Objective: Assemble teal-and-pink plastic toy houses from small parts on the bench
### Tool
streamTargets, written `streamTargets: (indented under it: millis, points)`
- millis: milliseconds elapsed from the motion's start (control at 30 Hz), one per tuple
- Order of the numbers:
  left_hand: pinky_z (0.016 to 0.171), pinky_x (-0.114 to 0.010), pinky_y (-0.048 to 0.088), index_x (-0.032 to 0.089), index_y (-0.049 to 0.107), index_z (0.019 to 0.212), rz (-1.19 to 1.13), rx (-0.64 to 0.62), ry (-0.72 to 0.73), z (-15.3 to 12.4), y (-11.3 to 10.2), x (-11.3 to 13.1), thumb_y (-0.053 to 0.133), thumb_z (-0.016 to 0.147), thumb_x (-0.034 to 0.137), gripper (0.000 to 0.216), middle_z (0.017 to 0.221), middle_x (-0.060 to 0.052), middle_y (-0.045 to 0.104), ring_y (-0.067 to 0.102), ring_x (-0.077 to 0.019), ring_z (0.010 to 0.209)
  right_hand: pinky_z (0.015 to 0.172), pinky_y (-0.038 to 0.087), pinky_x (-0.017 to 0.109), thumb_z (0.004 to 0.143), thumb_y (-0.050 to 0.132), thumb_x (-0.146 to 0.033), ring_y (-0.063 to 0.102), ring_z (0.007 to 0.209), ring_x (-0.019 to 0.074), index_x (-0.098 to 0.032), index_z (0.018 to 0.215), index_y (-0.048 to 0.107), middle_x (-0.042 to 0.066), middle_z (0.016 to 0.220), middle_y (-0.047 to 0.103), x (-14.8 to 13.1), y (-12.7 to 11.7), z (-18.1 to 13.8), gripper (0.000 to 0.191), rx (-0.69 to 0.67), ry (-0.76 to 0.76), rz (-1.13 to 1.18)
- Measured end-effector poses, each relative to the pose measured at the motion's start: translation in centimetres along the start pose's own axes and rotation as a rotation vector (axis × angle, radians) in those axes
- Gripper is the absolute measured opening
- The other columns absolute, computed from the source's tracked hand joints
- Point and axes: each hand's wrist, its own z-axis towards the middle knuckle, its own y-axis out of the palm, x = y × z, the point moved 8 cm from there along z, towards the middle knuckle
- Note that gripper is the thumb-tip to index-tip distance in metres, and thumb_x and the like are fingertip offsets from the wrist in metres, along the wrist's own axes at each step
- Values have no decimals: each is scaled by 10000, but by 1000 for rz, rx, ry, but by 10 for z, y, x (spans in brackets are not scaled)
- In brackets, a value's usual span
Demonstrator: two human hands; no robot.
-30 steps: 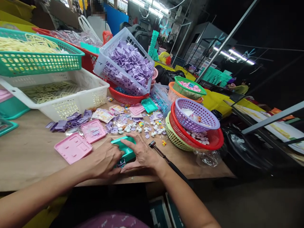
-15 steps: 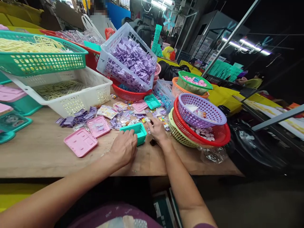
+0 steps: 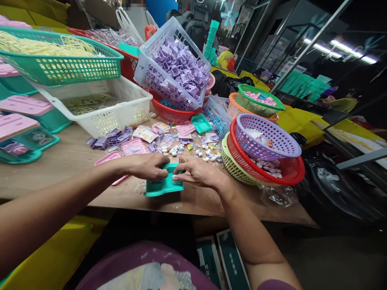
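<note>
A small teal plastic box [image 3: 165, 190] stands near the front edge of the wooden table, its open side showing. My left hand [image 3: 150, 165] grips its far left edge, thumb reaching inside. Over the right end of the box, my right hand [image 3: 198, 171] pinches a small white piece [image 3: 175, 177], mostly hidden by the fingers. Just beyond the box lie small white figures [image 3: 173, 151], several of them loose. A pink tray [image 3: 134, 146] is behind my left forearm, which partly covers a second pink tray [image 3: 109, 157].
Purple plastic parts [image 3: 111, 139] lie by a white basket [image 3: 121, 117]. A tilted clear crate [image 3: 145, 76] of purple parts rests on a red basket [image 3: 178, 116]. Stacked round baskets, a purple one [image 3: 269, 151] uppermost, stand at right. Pink-lidded teal boxes [image 3: 27, 104] are at left.
My right hand has come from the white figures to the box with a small white piece. The box has turned and moved nearer. The camera view has shifted.
</note>
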Motion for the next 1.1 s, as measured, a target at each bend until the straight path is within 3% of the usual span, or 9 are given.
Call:
streamTargets:
  millis: [167,367,433,500,600,767,833,933,1100]
  points:
    - [591,-269,390,153,575,884,-54,18,22,3,8,-10,451,750,396,304,818,-38,619,567,-189,712,788,426,287,917,639,-381,513,867,170,-192,987,710,29,889,521,10,-4,3,214,220,-26,45]
    - [569,-271,372,156,594,840,-106,58,-2,16,21,-24,495,766,690,548,792,-42,622,572,-199,707,855,427,334,951,580,-382,537,896,192,-192,890,694,47,868,601,13,-1,-5,230,413,-18,-30]
    - [553,-269,372,155,593,817,-116,60,-71,19,23,-29,513,746,708,562,777,-48,629,585,-212,710,889,441,332,978,526,-327,562,940,193,-193,973,679,56,931,637,37,-4,-10,203,468,104,-21]
    - [561,-272,396,155,592,823,-100,37,-130,21,23,-30,544,725,699,555,813,-66,652,610,-237,750,946,438,338,988,464,-237,567,1026,204,-182,1088,655,85,1043,652,78,-9,-18,222,493,375,-98]
    - [661,-306,466,148,599,942,-46,-16,-146,22,23,-23,574,699,708,611,981,-114,681,637,-280,873,1015,411,381,963,431,-161,522,1158,251,-153,1225,616,144,1197,622,136,-10,-31,321,420,731,-261]
    - [859,-355,475,148,507,1307,-53,-93,-113,23,25,-8,625,688,643,801,1278,-157,614,601,-307,1088,921,463,350,931,487,-206,592,1043,250,-224,974,725,92,1045,681,164,-1,-24,243,244,768,-262]
    - [826,-344,469,165,561,1252,-56,-112,-78,26,26,-4,644,680,619,735,1201,-127,653,611,-298,1043,887,474,318,917,513,-224,620,991,227,-234,924,727,69,1010,685,165,0,-19,215,200,767,-256]
    - [727,-296,456,180,635,1092,-133,-142,-4,29,26,2,689,651,579,597,1016,-60,696,628,-260,923,879,477,309,897,574,-296,627,1028,225,-233,1092,686,79,1115,663,170,-2,-14,234,189,827,-260]
    - [616,-255,463,165,634,955,-313,-169,13,27,26,1,721,645,526,483,879,-29,692,636,-221,802,840,489,336,694,808,-468,637,1027,265,-200,1179,632,127,1153,660,185,-4,-5,582,144,959,-249]
